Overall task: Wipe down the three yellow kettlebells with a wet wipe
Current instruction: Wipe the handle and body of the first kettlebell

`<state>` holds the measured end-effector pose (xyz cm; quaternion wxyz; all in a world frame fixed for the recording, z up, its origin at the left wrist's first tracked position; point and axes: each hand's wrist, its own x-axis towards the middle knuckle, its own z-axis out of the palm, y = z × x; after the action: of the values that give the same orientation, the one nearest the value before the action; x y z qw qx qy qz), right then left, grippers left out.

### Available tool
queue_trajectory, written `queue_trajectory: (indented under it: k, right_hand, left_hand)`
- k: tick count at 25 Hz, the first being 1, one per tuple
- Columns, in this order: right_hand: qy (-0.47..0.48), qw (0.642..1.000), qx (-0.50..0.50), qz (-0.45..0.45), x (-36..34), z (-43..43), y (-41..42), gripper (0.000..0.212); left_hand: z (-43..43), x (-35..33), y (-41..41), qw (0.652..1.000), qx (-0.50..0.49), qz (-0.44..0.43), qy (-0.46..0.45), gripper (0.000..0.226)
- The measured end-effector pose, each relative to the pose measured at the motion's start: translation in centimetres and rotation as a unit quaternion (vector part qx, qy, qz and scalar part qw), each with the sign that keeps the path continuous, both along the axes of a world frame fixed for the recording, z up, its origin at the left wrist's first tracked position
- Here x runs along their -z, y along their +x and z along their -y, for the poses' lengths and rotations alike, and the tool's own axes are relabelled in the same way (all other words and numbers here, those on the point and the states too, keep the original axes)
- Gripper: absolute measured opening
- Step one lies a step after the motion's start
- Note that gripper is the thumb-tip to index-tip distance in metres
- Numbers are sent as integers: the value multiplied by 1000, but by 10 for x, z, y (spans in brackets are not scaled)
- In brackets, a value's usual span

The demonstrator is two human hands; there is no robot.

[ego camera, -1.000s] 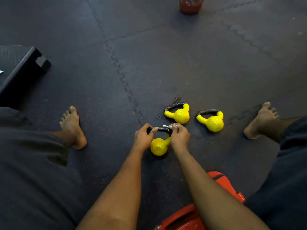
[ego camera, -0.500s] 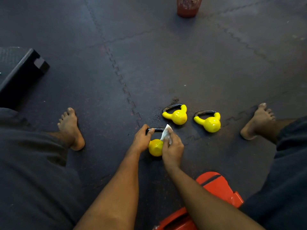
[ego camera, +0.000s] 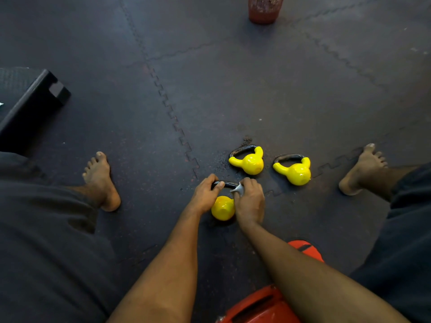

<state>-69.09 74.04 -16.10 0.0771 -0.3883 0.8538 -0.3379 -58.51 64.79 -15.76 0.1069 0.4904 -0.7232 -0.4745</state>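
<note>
Three small yellow kettlebells with black handles lie on the dark rubber floor. My left hand grips the handle of the nearest kettlebell. My right hand pinches a white wet wipe and presses it against that kettlebell's right side near the handle. Its right half is hidden behind my right hand. Beyond my hands lie the middle kettlebell and, to its right, the right kettlebell, both untouched.
My bare feet rest on the mat, the left foot and the right foot. A red object lies under my right forearm. A black bench stands at the left. A red mesh bin stands at the far top.
My right hand with the wipe slid down the nearest kettlebell's side and back up towards the handle. My left hand kept its grip on the handle.
</note>
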Motion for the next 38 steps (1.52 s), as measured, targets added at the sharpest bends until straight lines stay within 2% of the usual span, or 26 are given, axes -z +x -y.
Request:
queue_trajectory:
  k: [5, 8, 11, 13, 16, 19, 21, 23, 25, 27, 29, 31, 32, 33, 35, 36, 38]
  right_hand:
    - [33, 999, 4, 3, -4, 3, -7, 18]
    - [44, 995, -6, 94, -5, 6, -19, 19]
    - [104, 971, -101, 188, -13, 17, -46, 24]
    - [150, 955, -137, 215, -20, 21, -56, 26]
    - [95, 975, -77, 186, -17, 16, -41, 27]
    - [43, 993, 26, 103, -9, 2, -12, 30]
    - [4, 998, 46, 42, -7, -1, -1, 30]
    - [-17, 999, 42, 22, -9, 3, 4, 27]
    - [45, 997, 29, 49, -18, 13, 0, 27]
    - [150, 985, -16, 85, -30, 30, -17, 24]
    - [288, 947, -112, 89, -49, 45, -40, 26]
    - [371, 905, -182, 101, -61, 51, -56, 29]
    - [372, 903, -183, 117, -60, 49, -59, 28]
    - [340, 917, -156, 139, -56, 46, -57, 26]
    - [208, 962, -42, 174, -39, 35, -39, 20]
    - [133, 979, 16, 153, -30, 27, -24, 21]
    - [38, 995, 58, 70, -17, 12, 3, 28]
  left_hand:
    - [-1, 2, -6, 1000, -1, -3, -16, 20]
    - [3, 3, -5, 1000, 0, -7, -4, 19]
    - [6, 2, 1, 1000, -3, -7, 10, 20]
    - [6, 2, 4, 1000, 0, -9, 14, 20]
    - [4, 1, 3, 1000, -2, -2, 5, 20]
    - [2, -2, -2, 1000, 12, 4, -6, 21]
    - [-2, -2, -5, 1000, 14, -2, -5, 24]
    - [-3, -2, -4, 1000, -9, -12, 11, 30]
    - [-2, 2, 0, 999, -28, -17, 17, 30]
    - [1, 4, 3, 999, -31, -16, 19, 28]
    - [1, 3, 2, 999, -19, -13, 22, 28]
    - [-1, 1, -1, 1000, -1, -14, 16, 28]
    - [-1, 0, -3, 1000, 3, -12, 11, 28]
    - [-1, 0, -4, 1000, 2, -8, 6, 28]
    - [0, 1, -6, 1000, -7, 4, -8, 28]
    - [0, 1, -8, 1000, -10, 12, -16, 27]
    - [-2, 0, -10, 999, -7, 19, -32, 28]
